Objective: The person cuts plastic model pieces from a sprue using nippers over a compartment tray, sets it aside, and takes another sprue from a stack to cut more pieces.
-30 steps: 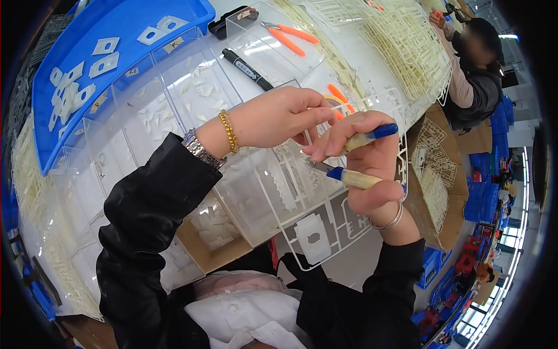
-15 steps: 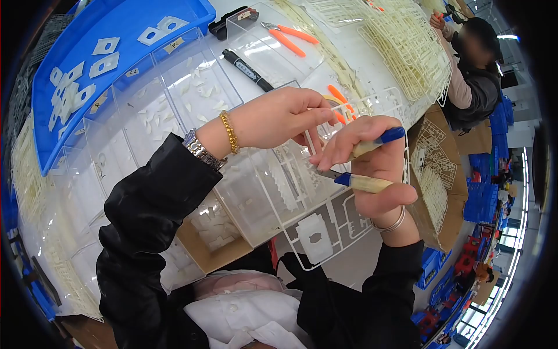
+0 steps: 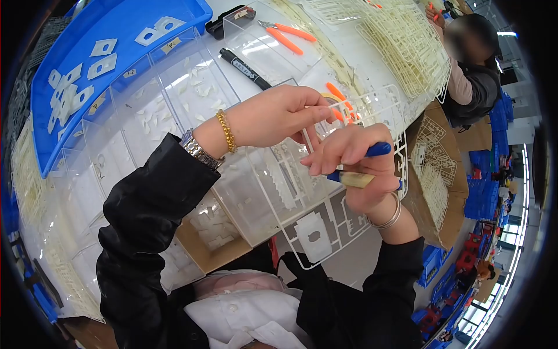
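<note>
Left grip [image 3: 297, 119] — on white frame [image 3: 308, 227] | right grip [image 3: 357, 152] — around pliers [image 3: 356, 179], tips unclear

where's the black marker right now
In the head view, the black marker is in the upper part, slightly left of centre, just beyond the left hand and left of the upper orange-handled cutters.

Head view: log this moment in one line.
left hand: holds white sprue frame | right hand: grips blue-and-cream tool | black marker: lies beyond left hand
</note>
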`<state>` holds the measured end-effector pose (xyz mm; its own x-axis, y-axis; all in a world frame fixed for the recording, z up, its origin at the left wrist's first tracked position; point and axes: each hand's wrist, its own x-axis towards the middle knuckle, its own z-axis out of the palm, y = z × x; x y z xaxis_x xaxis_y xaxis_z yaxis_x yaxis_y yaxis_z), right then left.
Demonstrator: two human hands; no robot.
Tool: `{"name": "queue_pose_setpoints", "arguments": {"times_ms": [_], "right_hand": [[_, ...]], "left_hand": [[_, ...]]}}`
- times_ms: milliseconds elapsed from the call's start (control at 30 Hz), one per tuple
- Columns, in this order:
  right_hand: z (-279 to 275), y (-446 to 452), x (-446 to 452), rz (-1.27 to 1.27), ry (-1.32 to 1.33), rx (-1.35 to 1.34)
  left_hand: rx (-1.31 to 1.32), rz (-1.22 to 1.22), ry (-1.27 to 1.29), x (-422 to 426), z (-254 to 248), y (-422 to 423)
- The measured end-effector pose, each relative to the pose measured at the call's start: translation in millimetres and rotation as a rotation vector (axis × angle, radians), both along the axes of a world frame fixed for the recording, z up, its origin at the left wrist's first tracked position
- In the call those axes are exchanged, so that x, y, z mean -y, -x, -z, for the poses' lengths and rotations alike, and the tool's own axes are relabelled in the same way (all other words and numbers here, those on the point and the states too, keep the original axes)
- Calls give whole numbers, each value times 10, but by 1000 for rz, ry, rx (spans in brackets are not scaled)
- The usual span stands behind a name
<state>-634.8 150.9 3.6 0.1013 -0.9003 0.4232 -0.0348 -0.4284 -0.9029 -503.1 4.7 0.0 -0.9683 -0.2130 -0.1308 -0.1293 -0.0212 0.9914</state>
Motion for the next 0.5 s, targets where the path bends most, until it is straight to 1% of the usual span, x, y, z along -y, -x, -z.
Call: {"name": "queue_pose_setpoints", "arguments": {"times_ms": [67, 100, 167, 233, 333, 500], "right_hand": [[22, 38, -2, -32, 47, -31], [11, 30, -16, 0, 41, -20], [-60, -12, -51, 82, -25, 25], [-186, -72, -98, 188, -146, 98], [-184, -64, -130, 182, -202, -15], [-160, -65, -109, 140, -199, -9]], "left_hand": [[-5, -3, -8, -7, -7, -1], [-9, -7, -11, -7, -10, -3], [0, -13, -31, -5, -11, -4], [8, -17, -42, -8, -5, -9], [8, -12, -29, -4, -6, 1], [8, -12, -2, 3, -10, -7]]}}
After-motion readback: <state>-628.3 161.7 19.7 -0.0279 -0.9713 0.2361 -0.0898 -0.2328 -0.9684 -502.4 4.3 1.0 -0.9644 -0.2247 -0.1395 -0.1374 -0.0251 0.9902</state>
